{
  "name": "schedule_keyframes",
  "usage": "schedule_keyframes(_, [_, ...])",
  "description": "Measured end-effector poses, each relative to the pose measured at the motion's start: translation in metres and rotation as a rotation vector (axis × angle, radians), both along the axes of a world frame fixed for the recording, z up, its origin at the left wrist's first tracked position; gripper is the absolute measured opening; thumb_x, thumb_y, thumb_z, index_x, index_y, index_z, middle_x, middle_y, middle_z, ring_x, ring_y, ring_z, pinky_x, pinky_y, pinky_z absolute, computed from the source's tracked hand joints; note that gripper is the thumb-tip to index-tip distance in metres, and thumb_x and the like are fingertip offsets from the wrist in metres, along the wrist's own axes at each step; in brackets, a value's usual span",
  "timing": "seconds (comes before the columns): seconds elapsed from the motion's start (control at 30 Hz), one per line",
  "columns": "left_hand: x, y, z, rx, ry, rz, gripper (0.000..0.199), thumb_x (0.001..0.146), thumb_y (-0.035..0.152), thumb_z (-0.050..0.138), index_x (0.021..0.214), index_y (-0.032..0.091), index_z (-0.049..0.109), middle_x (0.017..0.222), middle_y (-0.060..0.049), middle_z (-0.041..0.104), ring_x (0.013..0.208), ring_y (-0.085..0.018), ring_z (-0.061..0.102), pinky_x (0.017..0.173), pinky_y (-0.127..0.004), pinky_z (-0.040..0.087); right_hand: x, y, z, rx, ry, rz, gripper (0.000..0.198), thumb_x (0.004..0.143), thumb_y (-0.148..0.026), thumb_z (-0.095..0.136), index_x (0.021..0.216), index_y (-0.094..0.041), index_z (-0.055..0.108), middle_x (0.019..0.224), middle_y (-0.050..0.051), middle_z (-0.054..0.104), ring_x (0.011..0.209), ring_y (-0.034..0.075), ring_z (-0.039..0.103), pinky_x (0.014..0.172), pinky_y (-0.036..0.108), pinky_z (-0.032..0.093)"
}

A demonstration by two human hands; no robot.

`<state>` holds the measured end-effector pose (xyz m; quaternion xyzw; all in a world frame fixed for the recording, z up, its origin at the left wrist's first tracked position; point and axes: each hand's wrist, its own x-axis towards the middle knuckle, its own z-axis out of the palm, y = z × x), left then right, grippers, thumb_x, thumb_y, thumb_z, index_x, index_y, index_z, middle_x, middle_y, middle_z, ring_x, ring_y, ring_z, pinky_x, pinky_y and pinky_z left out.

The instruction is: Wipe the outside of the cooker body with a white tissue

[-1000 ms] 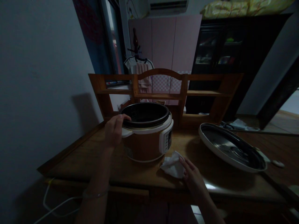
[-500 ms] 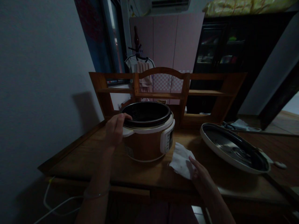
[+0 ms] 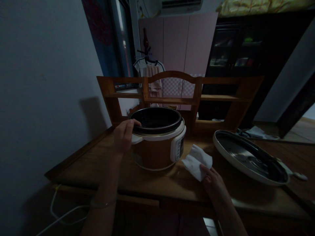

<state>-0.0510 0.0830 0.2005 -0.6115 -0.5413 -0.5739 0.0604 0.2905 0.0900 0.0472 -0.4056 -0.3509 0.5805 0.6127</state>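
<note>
On the wooden desk stands a brown and white electric cooker with its top off and a control panel on its right side. A black inner pot sits in it, its rim raised above the cooker's white edge. My left hand grips the pot's left rim, with fingertips over the inside. My right hand pinches a white cloth or tissue to the right of the cooker, just over the desk. The round cooker lid lies to the right, its metal inner side facing up.
A wooden shelf rack rises along the desk's back edge, behind the cooker. The wall borders the left side. A white cable hangs at the lower left. Pink cabinets and a dark cupboard stand farther back.
The white cloth has turned and spread in my right hand, and its near edge has shifted away from the cooker. My left hand stays on the pot rim. The view has shifted slightly.
</note>
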Motion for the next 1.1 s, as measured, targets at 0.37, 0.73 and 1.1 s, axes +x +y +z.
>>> schedule_keyframes(0.37, [0.002,-0.001,0.0,-0.017,-0.011,0.016,0.048,0.098,0.045,0.027,0.084,0.022,0.068,0.093,-0.003,0.071,0.091,-0.018,0.064,0.086,-0.031,0.046,-0.005,-0.009,0.023,-0.105,0.106,-0.011,0.019,0.06,-0.021,0.079,0.078,-0.019,0.076,0.081,0.007,0.076,0.075,0.025,0.07,0.068,0.032,0.058])
schedule_keyframes(0.73, [0.002,-0.001,0.001,-0.021,-0.002,0.021,0.049,0.098,0.045,0.027,0.084,0.023,0.068,0.093,-0.002,0.071,0.092,-0.018,0.063,0.087,-0.03,0.046,-0.005,-0.005,0.018,-0.118,0.139,0.008,0.018,0.06,-0.022,0.078,0.078,-0.021,0.075,0.075,0.004,0.074,0.072,0.023,0.069,0.068,0.031,0.057])
schedule_keyframes(1.1, [0.001,-0.001,0.001,-0.016,-0.01,0.007,0.048,0.098,0.047,0.029,0.084,0.023,0.068,0.093,-0.002,0.071,0.091,-0.018,0.064,0.087,-0.032,0.046,-0.008,-0.006,0.011,-0.144,0.175,0.096,0.022,0.065,-0.025,0.079,0.086,-0.016,0.076,0.087,0.006,0.076,0.082,0.024,0.071,0.077,0.033,0.057])
